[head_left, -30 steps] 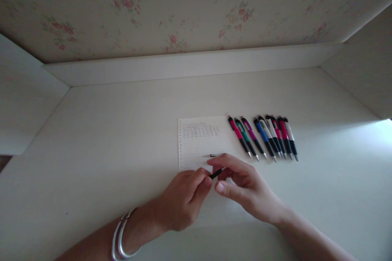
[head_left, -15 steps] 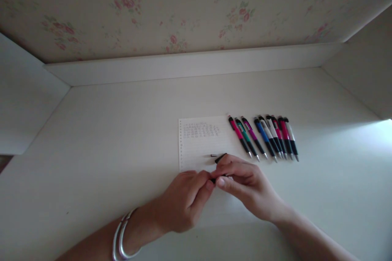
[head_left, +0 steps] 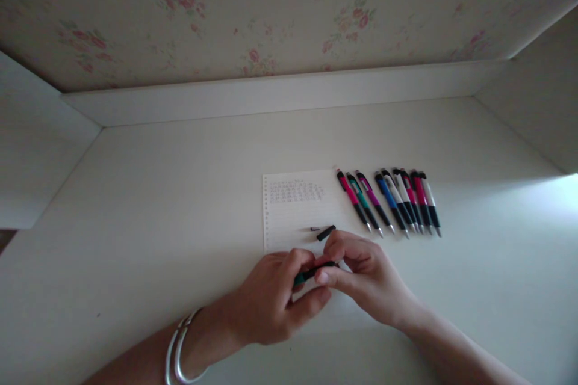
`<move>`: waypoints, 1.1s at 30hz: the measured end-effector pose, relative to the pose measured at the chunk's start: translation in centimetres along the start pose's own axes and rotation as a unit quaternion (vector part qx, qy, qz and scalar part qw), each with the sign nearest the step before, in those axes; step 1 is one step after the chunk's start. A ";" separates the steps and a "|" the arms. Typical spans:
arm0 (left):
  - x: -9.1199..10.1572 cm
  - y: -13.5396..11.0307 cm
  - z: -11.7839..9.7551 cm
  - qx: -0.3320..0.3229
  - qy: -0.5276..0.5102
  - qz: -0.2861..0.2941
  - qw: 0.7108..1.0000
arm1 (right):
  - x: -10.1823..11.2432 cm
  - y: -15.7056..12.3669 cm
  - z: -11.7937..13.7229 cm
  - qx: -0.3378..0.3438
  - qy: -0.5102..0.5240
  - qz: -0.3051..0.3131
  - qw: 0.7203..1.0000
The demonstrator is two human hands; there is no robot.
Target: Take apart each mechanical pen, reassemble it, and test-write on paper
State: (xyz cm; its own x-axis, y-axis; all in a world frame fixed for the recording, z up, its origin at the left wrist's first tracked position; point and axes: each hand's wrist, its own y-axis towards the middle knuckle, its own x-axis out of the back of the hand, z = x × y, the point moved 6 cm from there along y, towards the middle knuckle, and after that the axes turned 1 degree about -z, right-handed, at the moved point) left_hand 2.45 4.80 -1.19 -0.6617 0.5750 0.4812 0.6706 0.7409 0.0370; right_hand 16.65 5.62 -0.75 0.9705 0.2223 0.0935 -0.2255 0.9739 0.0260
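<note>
Both my hands meet over the near edge of a lined sheet of paper [head_left: 295, 207]. My left hand [head_left: 275, 304] is closed round the green body of a pen [head_left: 311, 274]. My right hand [head_left: 363, 277] pinches the pen's black end from the right. A small black pen part [head_left: 326, 233] and a thin metal piece [head_left: 315, 229] lie on the paper just beyond my fingers. A row of several pens [head_left: 391, 201] in pink, purple, blue and white lies to the right of the paper.
The white desk [head_left: 158, 204] has a raised back ledge [head_left: 280, 93] and side walls. Flowered wallpaper [head_left: 271, 6] rises behind it. Two silver bangles [head_left: 177, 349] circle my left wrist. Bright light falls on the desk's far right [head_left: 553, 198].
The black part that my right hand held now lies on the paper. My left hand has drawn the green pen body into view, and my right fingers have closed on its end.
</note>
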 end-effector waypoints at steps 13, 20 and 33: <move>0.6 -0.4 0.9 0.079 -0.051 -0.042 0.995 | 3.6 0.9 -0.1 -0.030 -0.260 -0.058 0.963; 0.3 -0.6 1.5 0.091 -0.075 -0.030 0.993 | 3.1 0.7 -1.5 0.002 -0.377 -0.003 0.926; 0.5 -0.4 1.1 0.082 -0.102 -0.035 0.991 | 3.5 0.5 -0.6 -0.074 -0.059 -0.043 0.995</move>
State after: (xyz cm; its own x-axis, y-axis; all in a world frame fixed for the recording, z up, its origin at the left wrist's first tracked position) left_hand 1.51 5.19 -1.95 -0.7703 0.5659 0.2940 0.5683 0.8183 -0.0862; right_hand 20.02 6.94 -1.03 0.9669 0.1389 0.2142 -0.1183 0.9873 -0.1061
